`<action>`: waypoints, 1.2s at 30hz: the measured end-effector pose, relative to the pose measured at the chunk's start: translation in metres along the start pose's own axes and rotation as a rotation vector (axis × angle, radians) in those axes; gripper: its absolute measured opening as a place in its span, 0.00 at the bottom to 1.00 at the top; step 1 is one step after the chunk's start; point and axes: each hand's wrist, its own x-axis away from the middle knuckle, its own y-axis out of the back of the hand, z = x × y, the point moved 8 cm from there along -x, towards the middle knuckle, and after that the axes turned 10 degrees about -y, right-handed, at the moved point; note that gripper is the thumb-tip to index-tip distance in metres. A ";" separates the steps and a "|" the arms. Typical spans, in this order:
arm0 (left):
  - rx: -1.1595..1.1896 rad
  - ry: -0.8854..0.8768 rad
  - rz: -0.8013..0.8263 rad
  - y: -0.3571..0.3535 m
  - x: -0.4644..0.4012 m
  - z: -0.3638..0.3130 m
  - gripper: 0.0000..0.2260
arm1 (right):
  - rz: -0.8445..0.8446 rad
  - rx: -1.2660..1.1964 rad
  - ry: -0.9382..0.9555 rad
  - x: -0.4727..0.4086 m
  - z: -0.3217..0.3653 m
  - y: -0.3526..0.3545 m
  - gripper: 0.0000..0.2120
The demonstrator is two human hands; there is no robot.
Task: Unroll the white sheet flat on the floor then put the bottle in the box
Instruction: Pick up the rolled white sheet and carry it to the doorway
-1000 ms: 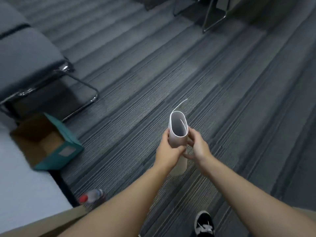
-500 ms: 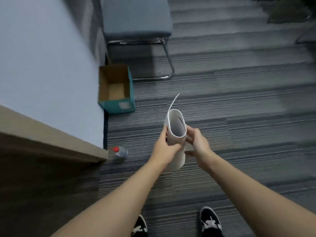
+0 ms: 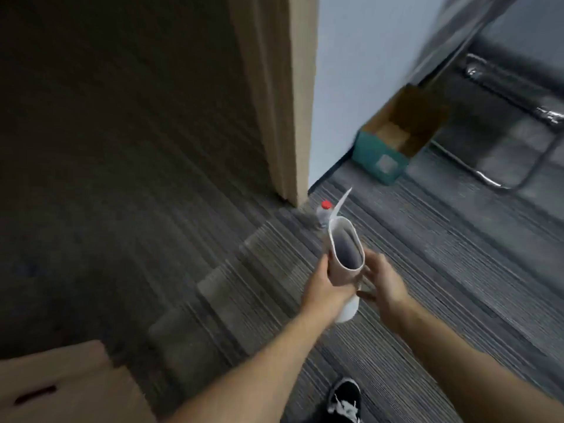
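Note:
The white sheet is rolled into a tube and held upright above the carpet, with one loose corner sticking up. My left hand wraps around the tube's left side. My right hand touches its right side with fingers partly spread. A clear bottle with a red cap lies on the carpet just beyond the tube, partly hidden by it. The open teal cardboard box stands on the floor by the wall, farther back right.
A tan door frame or wall edge rises just left of the bottle, with dark carpet beyond it. A chrome chair frame stands right of the box. A brown cardboard box sits bottom left. My shoe is below.
The view has swung left, so box, bottle and chair now sit further right. The rolled sheet stays in both hands; my right hand's fingers look looser on it.

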 end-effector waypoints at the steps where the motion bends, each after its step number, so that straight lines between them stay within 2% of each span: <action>1: 0.020 0.008 -0.030 0.013 0.006 0.014 0.38 | 0.034 0.035 -0.017 0.001 -0.008 -0.017 0.17; 4: 0.105 0.034 -0.122 0.048 0.025 0.055 0.38 | 0.097 0.137 -0.051 0.004 -0.040 -0.063 0.19; 9: 0.187 0.019 -0.270 0.100 0.070 0.093 0.38 | 0.197 0.230 -0.033 0.022 -0.075 -0.128 0.16; 12: 0.199 -0.010 -0.358 0.128 0.096 0.107 0.31 | 0.267 0.296 -0.010 0.035 -0.087 -0.161 0.14; 22: 0.265 -0.052 -0.634 0.178 0.104 0.165 0.32 | 0.499 0.493 0.025 -0.001 -0.134 -0.235 0.14; 26: 0.283 -0.080 -0.670 0.178 0.093 0.182 0.35 | 0.520 0.550 0.067 -0.018 -0.141 -0.245 0.14; 30: 0.318 -0.168 -0.674 0.185 0.081 0.194 0.32 | 0.524 0.576 0.127 -0.030 -0.144 -0.256 0.14; 36: 0.228 -0.241 -0.684 0.175 0.049 0.235 0.35 | 0.556 0.641 0.263 -0.077 -0.153 -0.252 0.14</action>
